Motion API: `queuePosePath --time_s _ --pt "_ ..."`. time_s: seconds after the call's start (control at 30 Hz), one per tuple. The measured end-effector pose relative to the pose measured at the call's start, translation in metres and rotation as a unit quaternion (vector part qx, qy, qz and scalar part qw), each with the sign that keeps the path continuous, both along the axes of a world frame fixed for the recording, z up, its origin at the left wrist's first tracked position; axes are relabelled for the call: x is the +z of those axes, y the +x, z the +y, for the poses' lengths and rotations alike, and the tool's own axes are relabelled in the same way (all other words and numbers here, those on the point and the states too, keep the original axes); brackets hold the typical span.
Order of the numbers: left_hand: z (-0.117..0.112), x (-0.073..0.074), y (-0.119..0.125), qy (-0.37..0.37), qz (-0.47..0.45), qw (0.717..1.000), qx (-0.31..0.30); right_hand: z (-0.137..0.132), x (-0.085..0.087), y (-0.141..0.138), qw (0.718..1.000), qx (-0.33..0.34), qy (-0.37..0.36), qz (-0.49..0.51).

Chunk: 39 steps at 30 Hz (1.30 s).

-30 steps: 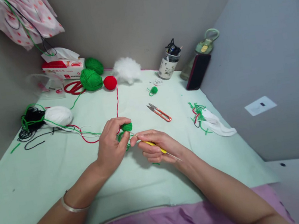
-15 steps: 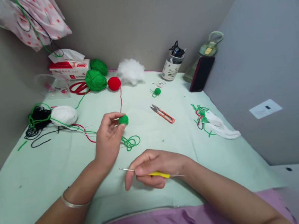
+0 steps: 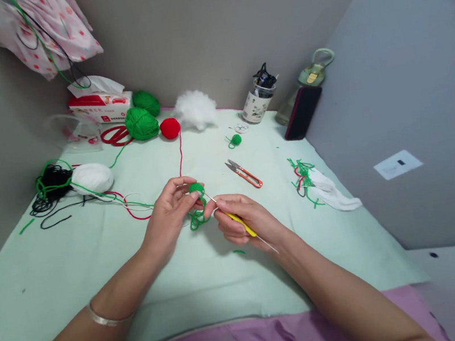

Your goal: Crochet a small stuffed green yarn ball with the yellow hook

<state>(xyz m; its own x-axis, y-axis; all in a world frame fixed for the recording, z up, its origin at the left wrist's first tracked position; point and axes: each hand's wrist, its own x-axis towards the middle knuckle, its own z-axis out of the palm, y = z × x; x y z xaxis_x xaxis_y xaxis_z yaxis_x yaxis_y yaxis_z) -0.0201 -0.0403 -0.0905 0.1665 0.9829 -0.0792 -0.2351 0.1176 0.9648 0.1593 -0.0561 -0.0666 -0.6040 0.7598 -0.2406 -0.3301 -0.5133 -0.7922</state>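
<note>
Between the thumb and fingers of my left hand (image 3: pixel 175 210) is a small green crocheted piece (image 3: pixel 196 188). My right hand (image 3: pixel 246 216) grips a yellow-handled crochet hook (image 3: pixel 241 223), its metal tip pointing up and left at the green piece. Whether the tip is inside a stitch is too small to tell. Loops of green yarn (image 3: pixel 196 220) lie on the cloth just below the piece. Orange-handled thread snips (image 3: pixel 245 173) lie beyond my right hand, blades toward the upper left. A small green crocheted ball (image 3: pixel 236 140) rests farther back.
Green yarn balls (image 3: pixel 141 123), a red yarn ball (image 3: pixel 170 128), white stuffing (image 3: pixel 196 109) and a tissue box (image 3: pixel 103 106) line the back. White yarn (image 3: pixel 93 178) and black yarn (image 3: pixel 57 183) lie left. At right are yarn scraps (image 3: pixel 303 173), a pen jar (image 3: pixel 259 103) and a phone (image 3: pixel 304 113).
My right hand has moved up and forward, bringing the hook's tip to the green crocheted piece. My left hand has shifted slightly right with the piece. The view has tilted a little.
</note>
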Motion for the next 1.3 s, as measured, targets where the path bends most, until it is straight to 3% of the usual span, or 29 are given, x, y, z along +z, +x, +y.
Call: queuePosePath --time_s 0.2,0.7,1.03,1.17,1.3 --pt "0.0 0.001 0.002 0.007 -0.016 1.0 0.018 0.001 0.0 0.0 1.0 -0.018 0.003 -0.016" --pt "-0.005 0.006 0.006 0.054 0.041 0.995 0.075 -0.002 -0.001 -0.002 0.999 0.011 -0.02 -0.028" --pt "-0.007 -0.001 0.006 0.099 0.106 0.989 0.036 0.001 0.0 -0.003 0.999 -0.019 -0.019 -0.041" --pt "-0.006 -0.002 0.008 0.098 0.109 0.989 0.007 -0.008 0.0 -0.007 0.99 -0.048 0.057 -0.119" --pt "-0.005 -0.002 0.009 0.107 0.105 0.989 -0.004 -0.021 0.006 -0.013 0.925 -0.078 0.238 -0.286"
